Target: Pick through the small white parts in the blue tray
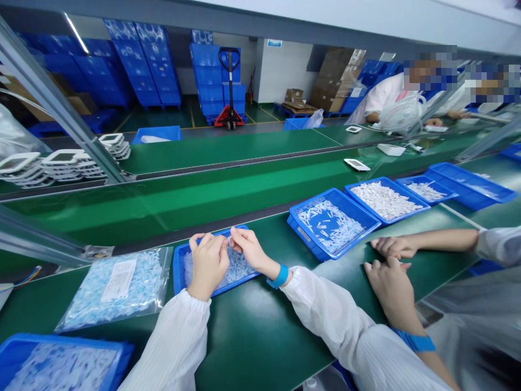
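Blue tray [177, 271] x1 under L fingers [223, 252], R fingers [239, 237], both pinched, hold unclear, labelled bag [142, 288] x1

Before you stands a glossy dark-green flat-topped worktable [252, 331]. Toward your left it carries a flat, clear plastic bag [148, 277] with pale-blue contents, and, nearer you, a blue rectangular plastic tray [73, 341]. A shallow blue oblong plastic tray [177, 271] sits just beside the bag; a row of blue plastic trays [313, 245] stretches away rightward.
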A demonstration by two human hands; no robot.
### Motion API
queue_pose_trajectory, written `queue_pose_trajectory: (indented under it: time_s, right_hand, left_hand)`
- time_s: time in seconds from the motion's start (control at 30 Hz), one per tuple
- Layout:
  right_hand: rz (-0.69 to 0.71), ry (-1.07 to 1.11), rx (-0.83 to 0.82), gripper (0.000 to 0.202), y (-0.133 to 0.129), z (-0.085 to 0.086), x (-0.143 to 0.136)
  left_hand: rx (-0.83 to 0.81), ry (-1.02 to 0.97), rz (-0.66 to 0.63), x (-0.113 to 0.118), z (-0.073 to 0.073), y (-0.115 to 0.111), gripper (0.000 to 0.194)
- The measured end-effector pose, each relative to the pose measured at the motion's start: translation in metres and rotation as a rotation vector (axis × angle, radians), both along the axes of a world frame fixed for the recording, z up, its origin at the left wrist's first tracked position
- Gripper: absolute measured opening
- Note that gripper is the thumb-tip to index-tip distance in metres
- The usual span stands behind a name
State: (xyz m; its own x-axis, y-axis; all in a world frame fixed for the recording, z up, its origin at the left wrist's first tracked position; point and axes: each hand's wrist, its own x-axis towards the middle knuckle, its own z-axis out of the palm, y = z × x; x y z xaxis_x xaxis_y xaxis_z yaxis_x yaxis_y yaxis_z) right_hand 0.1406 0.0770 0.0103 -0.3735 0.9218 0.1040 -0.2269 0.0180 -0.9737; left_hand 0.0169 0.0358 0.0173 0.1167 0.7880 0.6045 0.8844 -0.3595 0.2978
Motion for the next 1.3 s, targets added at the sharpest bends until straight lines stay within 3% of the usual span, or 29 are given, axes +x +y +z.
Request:
queue_pose_trajectory:
  time_s: [0.3, 0.5, 0.8, 1.3]
  right_hand:
    - [0.019, 0.045, 0.004, 0.058, 0.001, -0.0011, 0.0007]
    - [0.014, 0.029, 0.015, 0.055, 0.0022, -0.0066, 0.0001]
    - [0.07, 0.144, -0.095, 0.065, 0.0001, -0.0006, -0.0001]
    - [0.041, 0.144, -0.103, 0.063, 0.0, 0.0004, -0.0002]
  left_hand:
    - [0.084, -0.031, -0.091, 0.0004, -0.0003, -0.0001, 0.021]
    - [0.147, -0.05, -0.098, 0.0003, -0.0021, 0.002, 0.021]
    - [0.219, -0.07, -0.12, 0.0008, -0.0004, 0.0006, 0.017]
    - [0.239, -0.072, -0.123, 0.0001, -0.0026, 0.0023, 0.014]
